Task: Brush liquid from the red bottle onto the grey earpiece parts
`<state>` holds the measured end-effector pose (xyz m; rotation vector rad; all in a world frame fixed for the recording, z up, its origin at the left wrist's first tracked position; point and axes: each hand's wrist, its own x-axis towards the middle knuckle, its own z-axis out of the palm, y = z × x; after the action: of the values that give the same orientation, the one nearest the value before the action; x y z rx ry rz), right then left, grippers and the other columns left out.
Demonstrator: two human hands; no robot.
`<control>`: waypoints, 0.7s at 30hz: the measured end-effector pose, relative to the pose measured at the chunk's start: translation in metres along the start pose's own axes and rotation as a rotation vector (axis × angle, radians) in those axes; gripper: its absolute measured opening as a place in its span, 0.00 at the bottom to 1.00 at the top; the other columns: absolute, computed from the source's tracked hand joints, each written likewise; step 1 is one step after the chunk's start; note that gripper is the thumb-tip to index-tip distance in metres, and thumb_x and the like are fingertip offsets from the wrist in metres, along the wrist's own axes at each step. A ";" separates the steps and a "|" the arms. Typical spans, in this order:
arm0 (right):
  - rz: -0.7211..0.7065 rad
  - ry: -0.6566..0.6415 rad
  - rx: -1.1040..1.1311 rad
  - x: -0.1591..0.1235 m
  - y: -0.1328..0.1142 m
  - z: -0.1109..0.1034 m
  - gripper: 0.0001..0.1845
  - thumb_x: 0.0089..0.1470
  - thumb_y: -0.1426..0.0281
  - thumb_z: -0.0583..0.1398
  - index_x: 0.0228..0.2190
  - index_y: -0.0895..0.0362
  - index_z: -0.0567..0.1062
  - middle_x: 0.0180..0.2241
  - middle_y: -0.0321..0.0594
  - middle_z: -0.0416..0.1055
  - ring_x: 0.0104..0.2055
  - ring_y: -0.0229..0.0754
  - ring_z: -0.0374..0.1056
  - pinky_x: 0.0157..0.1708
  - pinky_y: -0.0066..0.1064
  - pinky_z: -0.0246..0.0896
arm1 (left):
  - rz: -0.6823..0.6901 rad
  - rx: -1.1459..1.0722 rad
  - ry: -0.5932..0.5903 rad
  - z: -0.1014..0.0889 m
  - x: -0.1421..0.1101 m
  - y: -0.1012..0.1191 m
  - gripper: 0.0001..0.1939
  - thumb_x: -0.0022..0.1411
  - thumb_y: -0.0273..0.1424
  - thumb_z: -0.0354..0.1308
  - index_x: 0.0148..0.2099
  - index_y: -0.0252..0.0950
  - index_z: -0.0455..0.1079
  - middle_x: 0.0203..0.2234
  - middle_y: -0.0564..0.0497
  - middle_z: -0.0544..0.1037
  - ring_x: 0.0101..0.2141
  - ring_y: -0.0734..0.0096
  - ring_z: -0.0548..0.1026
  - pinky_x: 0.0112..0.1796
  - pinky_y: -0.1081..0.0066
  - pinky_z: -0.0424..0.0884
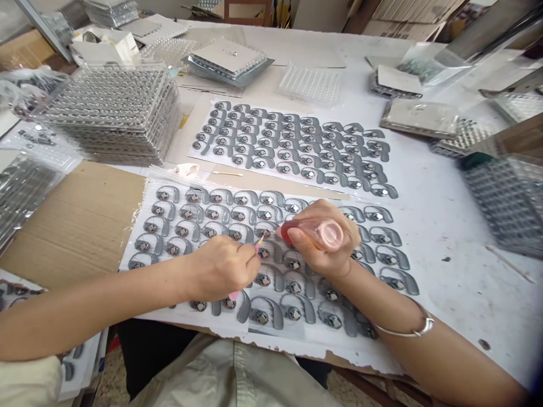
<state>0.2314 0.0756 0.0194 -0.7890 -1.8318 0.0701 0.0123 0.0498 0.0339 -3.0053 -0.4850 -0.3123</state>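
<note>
My right hand (328,243) is closed round a small translucent squeeze bottle (311,233) with a red nozzle end, tipped so its nozzle points left. Between the fingertips of my left hand (224,268) is a thin pink stick-like tool (258,245) with a yellowish tip; its exact kind is unclear. Both tips meet close above one grey ear-hook earphone part (263,232), which has a round metallic piece and a thin wire. Rows of similar parts lie on a white sheet (139,240) under my hands, some covered by them.
A second sheet of ear-hook parts (292,141) lies behind, with a cotton swab (228,173) between the sheets. Stacked clear trays (114,113) rise at the left beside a cardboard piece (72,217). More trays (509,198) and a thin stick (509,263) lie at right.
</note>
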 end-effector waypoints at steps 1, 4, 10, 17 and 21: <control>-0.003 -0.003 0.002 0.000 0.000 0.000 0.05 0.50 0.67 0.63 0.26 0.51 0.71 0.21 0.35 0.71 0.20 0.39 0.65 0.19 0.34 0.62 | 0.002 0.005 0.005 0.000 0.000 0.000 0.02 0.57 0.23 0.53 0.33 0.30 0.67 0.26 0.45 0.74 0.22 0.72 0.71 0.24 0.71 0.74; 0.007 -0.016 0.018 -0.001 0.000 0.000 0.06 0.49 0.68 0.64 0.29 0.51 0.71 0.22 0.35 0.71 0.21 0.39 0.65 0.20 0.34 0.63 | 0.004 0.020 0.039 0.000 0.000 0.000 0.03 0.57 0.22 0.53 0.33 0.30 0.67 0.26 0.45 0.74 0.21 0.71 0.72 0.23 0.71 0.74; 0.010 -0.015 0.026 -0.003 0.001 0.002 0.09 0.48 0.69 0.66 0.32 0.52 0.71 0.22 0.36 0.71 0.22 0.39 0.64 0.20 0.33 0.62 | -0.003 0.000 0.100 0.001 0.000 0.001 0.04 0.57 0.22 0.52 0.32 0.29 0.68 0.25 0.45 0.75 0.21 0.70 0.72 0.23 0.71 0.75; -0.027 -0.034 0.011 -0.003 0.002 0.002 0.10 0.47 0.70 0.66 0.33 0.54 0.70 0.23 0.36 0.70 0.22 0.38 0.64 0.20 0.32 0.61 | -0.017 -0.019 0.044 0.001 0.000 0.000 0.04 0.58 0.22 0.51 0.33 0.29 0.67 0.26 0.45 0.75 0.22 0.70 0.73 0.25 0.70 0.75; -0.042 -0.040 0.010 -0.002 -0.001 0.001 0.10 0.48 0.72 0.66 0.32 0.54 0.70 0.22 0.35 0.70 0.22 0.37 0.64 0.19 0.31 0.59 | -0.037 -0.018 0.068 0.002 0.000 -0.001 0.05 0.58 0.22 0.50 0.34 0.30 0.67 0.24 0.47 0.73 0.21 0.71 0.72 0.24 0.71 0.74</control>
<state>0.2305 0.0746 0.0178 -0.7466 -1.8840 0.0690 0.0121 0.0509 0.0320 -2.9942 -0.5353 -0.4230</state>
